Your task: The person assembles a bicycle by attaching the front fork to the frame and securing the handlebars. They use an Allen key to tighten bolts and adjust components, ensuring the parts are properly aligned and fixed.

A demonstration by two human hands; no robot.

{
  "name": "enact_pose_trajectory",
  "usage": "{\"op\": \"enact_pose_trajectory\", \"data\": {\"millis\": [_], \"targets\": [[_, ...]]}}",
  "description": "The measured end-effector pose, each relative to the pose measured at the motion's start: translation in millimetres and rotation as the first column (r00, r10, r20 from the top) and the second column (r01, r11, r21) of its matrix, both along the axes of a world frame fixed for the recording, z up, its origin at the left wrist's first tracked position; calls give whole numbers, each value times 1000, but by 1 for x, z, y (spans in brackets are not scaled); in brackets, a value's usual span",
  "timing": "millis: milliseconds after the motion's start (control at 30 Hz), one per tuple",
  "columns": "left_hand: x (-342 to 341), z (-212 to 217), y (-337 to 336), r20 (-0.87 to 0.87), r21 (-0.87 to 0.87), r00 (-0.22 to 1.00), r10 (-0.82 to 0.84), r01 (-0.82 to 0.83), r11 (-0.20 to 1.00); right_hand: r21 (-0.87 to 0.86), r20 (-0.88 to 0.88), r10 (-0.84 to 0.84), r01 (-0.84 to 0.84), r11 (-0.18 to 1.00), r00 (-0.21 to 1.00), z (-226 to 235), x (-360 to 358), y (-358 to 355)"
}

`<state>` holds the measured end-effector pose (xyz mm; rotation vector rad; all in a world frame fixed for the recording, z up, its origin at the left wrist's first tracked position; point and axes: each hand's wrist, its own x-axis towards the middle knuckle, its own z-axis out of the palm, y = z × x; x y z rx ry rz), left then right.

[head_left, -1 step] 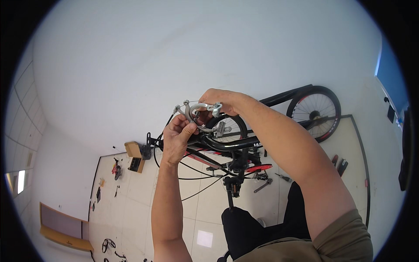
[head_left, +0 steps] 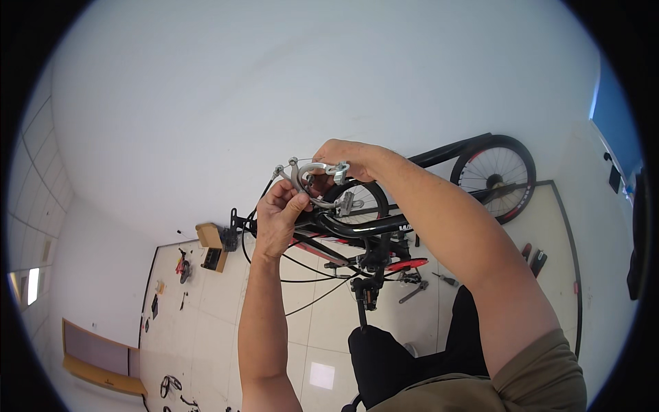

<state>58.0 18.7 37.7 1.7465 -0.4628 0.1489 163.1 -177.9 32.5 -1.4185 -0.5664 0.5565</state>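
Note:
A silver bicycle brake caliper (head_left: 300, 180) with curved arms and brake pads is held up above a black and red bicycle frame (head_left: 367, 226). My left hand (head_left: 278, 216) pinches the caliper's near side between thumb and fingers. From the far right, my right hand (head_left: 349, 155) reaches around behind the caliper, its fingers curled against it and partly hidden by the metal arms. A thin cable stretches across the caliper's top, and a black cable housing (head_left: 268, 184) runs down from its left end. Below the hands, the fork and the parts nearest the caliper are partly covered.
A spoked wheel (head_left: 493, 180) with a black tyre stands at the right against the wall. Wrench (head_left: 414, 292) and a screwdriver-like tool (head_left: 447, 279) lie on the tiled floor. An open cardboard box (head_left: 211, 237) and scattered small parts are at left. Black cables loop below the frame.

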Motion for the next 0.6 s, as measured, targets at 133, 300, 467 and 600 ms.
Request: {"op": "enact_pose_trajectory", "data": {"millis": [133, 300, 467, 600], "targets": [[-1, -1, 3, -1, 18, 1000, 16, -16, 1000, 22, -10, 30, -30, 999, 999, 9, -13, -4], [-1, 2, -3, 3, 24, 1000, -3, 3, 1000, 5, -1, 24, -24, 1000, 1000, 11, -12, -8], [-1, 0, 0, 6, 24, 1000, 11, -11, 1000, 4, -22, 19, -19, 1000, 1000, 11, -11, -5], [2, -2, 3, 12, 33, 1000, 13, -14, 999, 10, -23, 37, -37, 999, 999, 10, -6, -3]]}}
